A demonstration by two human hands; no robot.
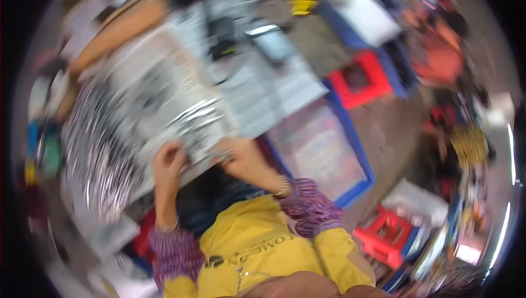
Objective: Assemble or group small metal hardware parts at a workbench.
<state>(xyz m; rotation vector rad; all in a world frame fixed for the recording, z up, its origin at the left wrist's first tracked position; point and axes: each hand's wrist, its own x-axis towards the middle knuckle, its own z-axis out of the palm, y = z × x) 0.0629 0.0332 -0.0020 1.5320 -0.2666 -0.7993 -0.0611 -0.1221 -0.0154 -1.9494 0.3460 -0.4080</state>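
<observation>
My left hand is at the near edge of the work table, its thumb and fingers pinched together. Close by, my right hand has its fingers curled and pressed together too. Blur hides whatever small things they hold. Just beyond both hands lies a small heap of shiny silvery pieces on a printed paper sheet. To the left of my left hand spreads a big pile of thin silvery strips.
White sheets cover the table's right part, with a phone and a black object on them. A blue-rimmed tray stands at the right. Red plastic stools are beyond it and at the lower right.
</observation>
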